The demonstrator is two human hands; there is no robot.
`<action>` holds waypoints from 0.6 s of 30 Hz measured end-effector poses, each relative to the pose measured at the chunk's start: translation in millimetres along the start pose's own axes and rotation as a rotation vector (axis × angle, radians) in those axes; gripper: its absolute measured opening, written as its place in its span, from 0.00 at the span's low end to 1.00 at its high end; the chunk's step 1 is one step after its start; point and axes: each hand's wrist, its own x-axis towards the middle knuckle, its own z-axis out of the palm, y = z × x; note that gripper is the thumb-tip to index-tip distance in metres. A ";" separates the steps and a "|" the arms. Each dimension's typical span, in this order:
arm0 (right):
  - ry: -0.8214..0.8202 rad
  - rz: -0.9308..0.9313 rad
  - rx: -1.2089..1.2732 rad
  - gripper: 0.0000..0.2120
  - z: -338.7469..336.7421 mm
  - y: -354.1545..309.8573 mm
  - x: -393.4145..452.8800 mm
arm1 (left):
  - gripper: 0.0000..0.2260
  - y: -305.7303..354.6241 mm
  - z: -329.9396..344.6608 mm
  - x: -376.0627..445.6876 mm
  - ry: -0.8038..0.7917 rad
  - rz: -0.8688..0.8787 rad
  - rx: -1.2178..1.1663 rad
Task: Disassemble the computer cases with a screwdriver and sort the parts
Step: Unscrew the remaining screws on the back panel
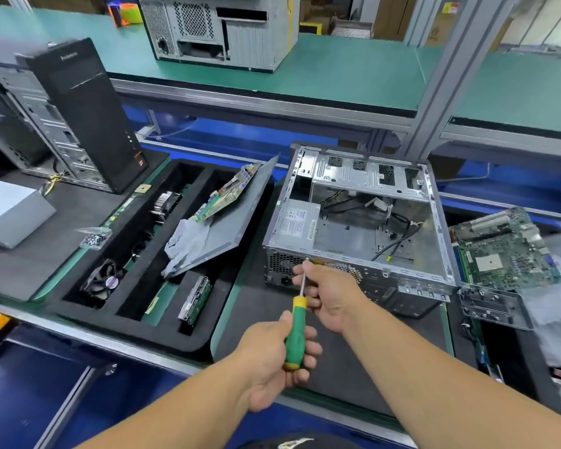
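Mid-disassembly: the open computer case [363,222], motherboard already out, lies at the bench's near edge with its power supply [297,222] still mounted, while the left hand [272,354] grips the screwdriver [297,332] and the right hand [331,293] pinches its shaft at a rear screw.

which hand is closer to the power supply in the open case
Right. The right hand steadies the screwdriver shaft just below the power supply; the left hand grips the handle farther back.
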 end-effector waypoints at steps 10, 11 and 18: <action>0.127 0.018 0.113 0.10 10.1 10.6 4.0 | 0.13 -2.3 -0.1 0.8 0.159 0.136 0.102; 0.107 0.020 0.117 0.09 9.5 10.1 3.2 | 0.12 1.0 1.1 0.7 0.156 0.111 0.096; -0.041 0.073 0.167 0.11 5.1 2.2 -1.3 | 0.22 8.8 10.4 -9.9 0.126 0.008 -0.003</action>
